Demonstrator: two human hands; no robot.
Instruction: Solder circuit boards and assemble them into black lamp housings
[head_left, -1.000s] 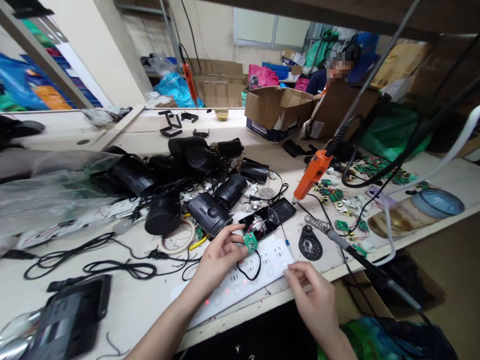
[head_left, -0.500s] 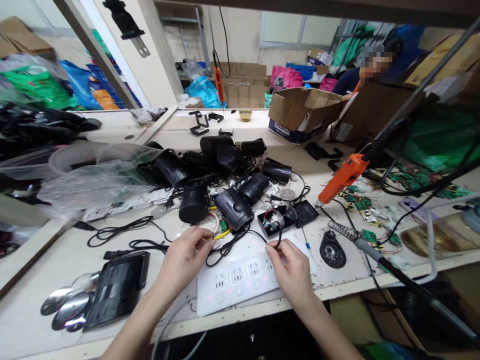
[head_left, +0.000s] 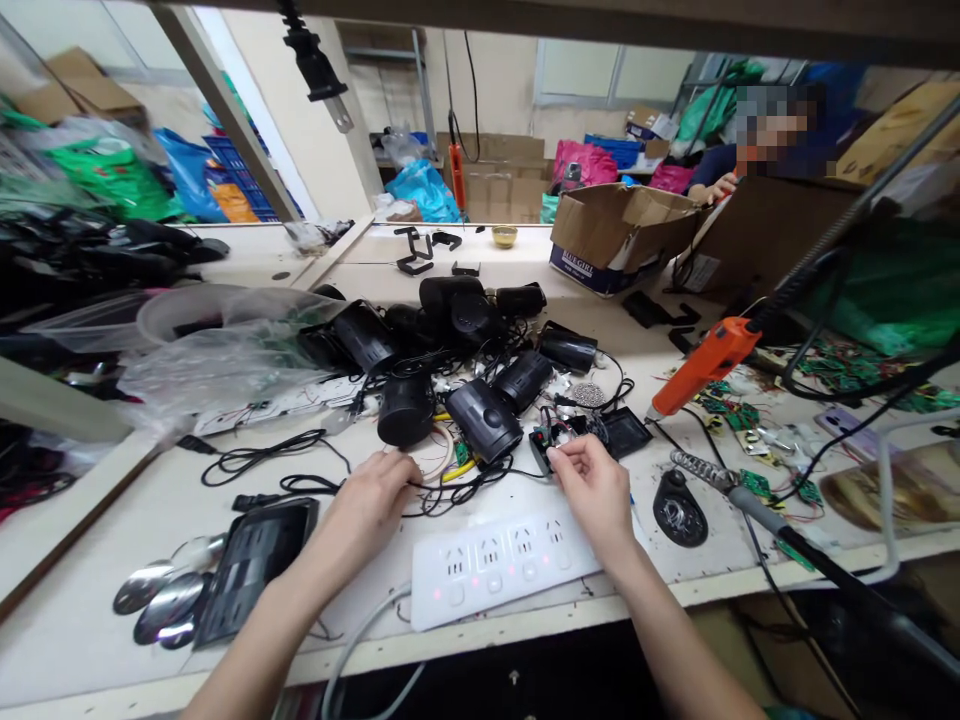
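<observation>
My right hand [head_left: 596, 490] pinches at the near edge of an opened black plastic housing [head_left: 541, 452] with coloured wires inside. A black cable [head_left: 487, 478] runs to its fingertips, partly hidden by them. My left hand [head_left: 379, 490] is closed, fingers curled down beside the looped part of that cable; what lies under its fingertips is hidden. Between and behind the hands rests a closed black housing [head_left: 484, 420], with a yellow cable [head_left: 459, 470] near it. Below the hands lies a white power strip [head_left: 502, 578] with lit red lights.
More black housings [head_left: 405, 410] are heaped behind. An orange electric screwdriver [head_left: 705, 368] hangs at right, above a soldering iron [head_left: 757, 508] in its coil holder. Green circuit boards [head_left: 739, 410] lie beyond. Shiny metal discs [head_left: 169, 610] lie left. Another person's hand [head_left: 720, 188] is behind the cardboard box [head_left: 622, 235].
My right hand has moved up to the opened housing and now covers part of it. My left hand has shifted slightly left relative to the cable loops. The view has turned a little left.
</observation>
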